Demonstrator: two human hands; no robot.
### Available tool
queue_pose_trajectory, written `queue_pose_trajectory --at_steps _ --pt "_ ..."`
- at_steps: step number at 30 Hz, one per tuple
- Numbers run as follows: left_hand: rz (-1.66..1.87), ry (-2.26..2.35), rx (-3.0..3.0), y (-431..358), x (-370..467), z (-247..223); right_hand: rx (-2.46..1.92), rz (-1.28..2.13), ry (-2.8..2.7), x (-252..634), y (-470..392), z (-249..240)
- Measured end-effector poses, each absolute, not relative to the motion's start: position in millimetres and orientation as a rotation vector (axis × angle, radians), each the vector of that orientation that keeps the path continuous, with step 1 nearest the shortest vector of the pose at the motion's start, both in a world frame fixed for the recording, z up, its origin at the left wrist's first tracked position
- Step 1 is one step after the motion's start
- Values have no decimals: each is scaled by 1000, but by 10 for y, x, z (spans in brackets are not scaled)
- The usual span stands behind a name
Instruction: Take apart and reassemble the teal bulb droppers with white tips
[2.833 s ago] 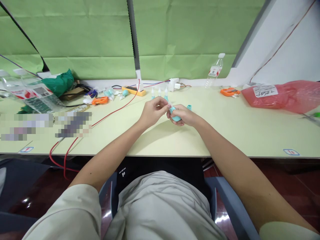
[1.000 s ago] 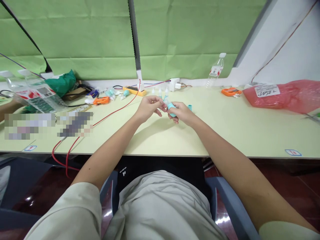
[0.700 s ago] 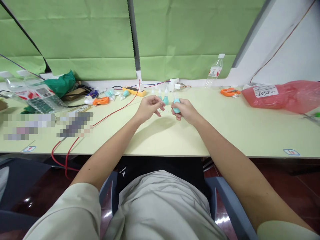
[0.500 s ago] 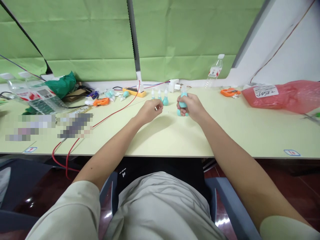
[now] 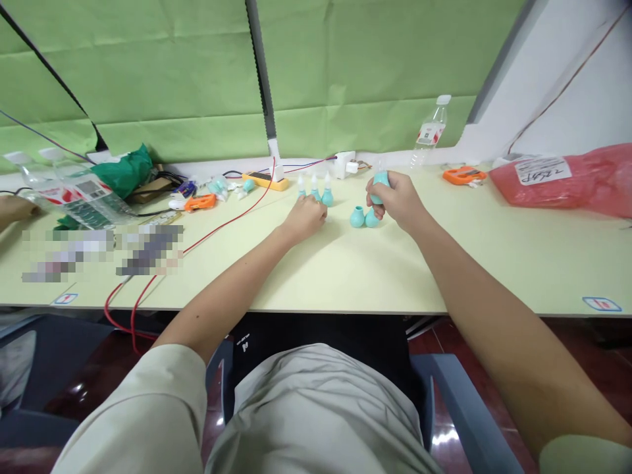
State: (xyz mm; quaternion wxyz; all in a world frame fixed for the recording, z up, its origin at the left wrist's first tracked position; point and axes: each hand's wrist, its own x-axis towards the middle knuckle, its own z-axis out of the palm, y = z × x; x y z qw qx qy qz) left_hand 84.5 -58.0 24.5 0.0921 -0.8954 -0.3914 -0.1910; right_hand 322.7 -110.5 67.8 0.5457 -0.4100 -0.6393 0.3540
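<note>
My right hand [image 5: 395,201] is wrapped round a teal bulb with a clear tip [image 5: 380,186], held upright above the table. Just left of it and below, two teal bulbs without tips [image 5: 357,217] stand side by side on the tabletop. My left hand [image 5: 307,218] is low over the table with its fingers curled; whatever they pinch, if anything, is too small to make out. Behind my left hand three teal bulbs with pointed clear tips [image 5: 327,196] stand in a row, the left ones partly covered by the fingers.
On the yellow table [image 5: 395,283] are a yellow meter [image 5: 265,181], red cables, orange tools [image 5: 464,175], plastic bottles [image 5: 431,131], a green bag [image 5: 129,172] and a red bag [image 5: 563,181]. At the far left edge a person's hand [image 5: 17,209] shows.
My right hand has moved right with its bulb, uncovering the two tipless bulbs. My left hand has shifted slightly, its fingers now turned down. Another person's hand has appeared at the far left.
</note>
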Motion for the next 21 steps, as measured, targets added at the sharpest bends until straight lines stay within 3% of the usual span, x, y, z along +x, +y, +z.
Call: queue_pose_trajectory --at_steps 10,21 --pt "-728 -1269 -2625 -604 854 153 -997 851 -1562 3201 -1227 619" --pt "-551 -1316 -2559 -598 927 154 -984 844 -1568 3152 -1251 593"
